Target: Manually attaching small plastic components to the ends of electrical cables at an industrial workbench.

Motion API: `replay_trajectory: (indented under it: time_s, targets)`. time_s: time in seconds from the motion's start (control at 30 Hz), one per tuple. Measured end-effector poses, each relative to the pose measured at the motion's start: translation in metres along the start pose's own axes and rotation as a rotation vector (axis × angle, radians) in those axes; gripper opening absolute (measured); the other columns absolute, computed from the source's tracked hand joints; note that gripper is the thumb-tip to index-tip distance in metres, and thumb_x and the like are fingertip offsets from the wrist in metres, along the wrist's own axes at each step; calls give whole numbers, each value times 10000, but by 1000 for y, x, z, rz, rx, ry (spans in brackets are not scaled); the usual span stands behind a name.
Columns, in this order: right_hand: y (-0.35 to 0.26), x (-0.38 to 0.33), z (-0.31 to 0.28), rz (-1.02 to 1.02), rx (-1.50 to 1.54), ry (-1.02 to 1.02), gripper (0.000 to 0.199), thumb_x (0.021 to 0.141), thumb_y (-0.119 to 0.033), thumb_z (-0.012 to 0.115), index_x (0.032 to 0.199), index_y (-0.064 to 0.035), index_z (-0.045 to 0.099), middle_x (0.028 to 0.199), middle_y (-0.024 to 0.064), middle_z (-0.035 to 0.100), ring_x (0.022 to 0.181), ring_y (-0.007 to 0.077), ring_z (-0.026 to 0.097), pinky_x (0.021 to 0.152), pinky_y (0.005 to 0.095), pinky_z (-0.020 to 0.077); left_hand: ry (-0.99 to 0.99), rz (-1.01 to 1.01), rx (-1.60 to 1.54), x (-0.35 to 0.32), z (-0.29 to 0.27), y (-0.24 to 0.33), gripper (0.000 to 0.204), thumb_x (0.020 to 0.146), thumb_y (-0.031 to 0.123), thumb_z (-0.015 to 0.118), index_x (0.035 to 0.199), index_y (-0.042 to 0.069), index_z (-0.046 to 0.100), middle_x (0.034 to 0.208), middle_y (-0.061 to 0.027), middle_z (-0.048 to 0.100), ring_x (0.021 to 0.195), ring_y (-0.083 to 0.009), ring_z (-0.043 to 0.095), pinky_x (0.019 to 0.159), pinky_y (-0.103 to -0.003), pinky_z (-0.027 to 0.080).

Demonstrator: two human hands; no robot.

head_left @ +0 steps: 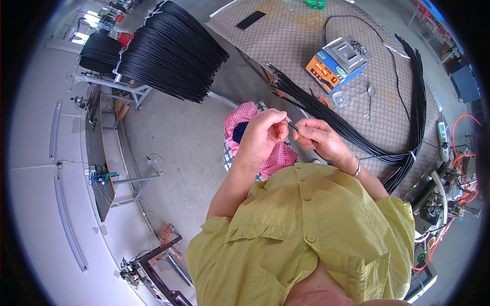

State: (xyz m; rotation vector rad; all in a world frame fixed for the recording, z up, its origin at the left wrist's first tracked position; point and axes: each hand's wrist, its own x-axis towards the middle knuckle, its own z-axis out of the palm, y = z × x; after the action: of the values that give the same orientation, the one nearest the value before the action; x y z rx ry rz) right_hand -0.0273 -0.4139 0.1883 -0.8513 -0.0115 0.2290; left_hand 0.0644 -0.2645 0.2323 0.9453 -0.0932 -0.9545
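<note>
In front of my chest, both hands are raised close together around the end of a thin black cable (292, 124). My right hand (322, 138) pinches the cable between thumb and fingers. The thumb and fingertips of my left hand (266, 133) close on its tip, where something small and light-coloured shows; its details are too small to make out. Just beyond my right hand, a long bundle of black cables (352, 133) lies across the table (385, 109) and bends up its right side, tied at the bend. Pink checked cloth (275, 160) is below my hands.
A blue and orange box (332, 71) carries a grey tray (348, 55) with small dark pieces. Around it lie a spoon (371, 102), a small clear dish (340, 99) and a black phone (251, 20). Large cable bundles (168, 51) hang on a rack at left. Machinery (441, 204) stands at right.
</note>
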Motion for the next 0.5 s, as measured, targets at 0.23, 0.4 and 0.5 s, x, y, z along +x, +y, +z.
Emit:
replay_trajectory:
  time_s: [0.23, 0.4, 0.5]
  targets:
    - [5, 3, 3, -158, -46, 131, 146, 850, -160, 547, 846, -16, 573, 643, 3, 512, 523, 66, 432, 485, 199, 359, 122, 141, -93, -1, 5, -13, 143, 843, 134, 531, 859, -2, 573, 689, -35, 557, 581, -97, 516, 536, -194, 409]
    - [7, 6, -5, -241, -96, 215, 78, 797, -84, 608, 824, -12, 594, 699, 21, 566, 581, 78, 505, 542, 208, 426, 165, 366, 276, -9, 4, -19, 128, 819, 63, 565, 923, -13, 564, 786, -46, 589, 653, -85, 553, 607, -190, 458]
    - [10, 8, -6, -291, -165, 228, 57, 763, -48, 638, 793, -18, 600, 703, 15, 575, 589, 60, 508, 546, 198, 434, 152, 401, 364, -10, 6, -18, 140, 809, 37, 572, 937, -20, 562, 803, -60, 599, 675, -87, 567, 617, -187, 465]
